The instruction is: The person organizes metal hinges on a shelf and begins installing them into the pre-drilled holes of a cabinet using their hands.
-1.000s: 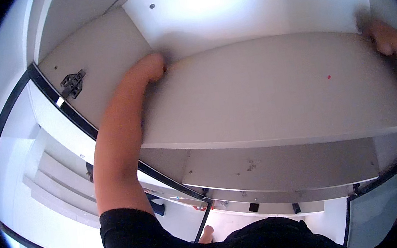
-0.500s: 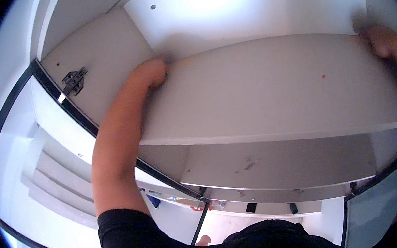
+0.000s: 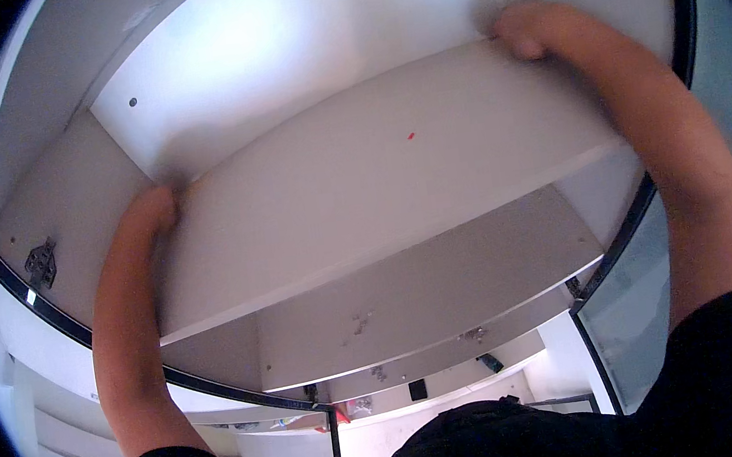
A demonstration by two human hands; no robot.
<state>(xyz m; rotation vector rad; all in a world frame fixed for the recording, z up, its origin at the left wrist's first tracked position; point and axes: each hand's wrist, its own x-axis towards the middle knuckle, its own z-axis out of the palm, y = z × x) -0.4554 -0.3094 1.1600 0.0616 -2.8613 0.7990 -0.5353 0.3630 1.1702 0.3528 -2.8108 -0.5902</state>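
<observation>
A pale shelf board [image 3: 362,192] spans the inside of a light-coloured cabinet, with a small red mark [image 3: 411,136] on top. My left hand [image 3: 159,208] is at its far left corner, beside the cabinet's side wall. At the far right corner, my right hand [image 3: 526,31] is curled against the board near the back panel [image 3: 343,39]. Both hands look closed on the board's ends, though most fingertips are hidden. My forearms reach along the two sides of the board.
Below is a lower shelf [image 3: 429,294] with small loose bits of hardware on it. Two dark small items [image 3: 417,390] lie further down. Metal hinges [image 3: 41,264] sit on the side walls, and dark-framed glass doors [image 3: 708,186] stand open at both sides.
My view has turned to the right, so the board now appears slanted and further left. Both hands stay at its far corners.
</observation>
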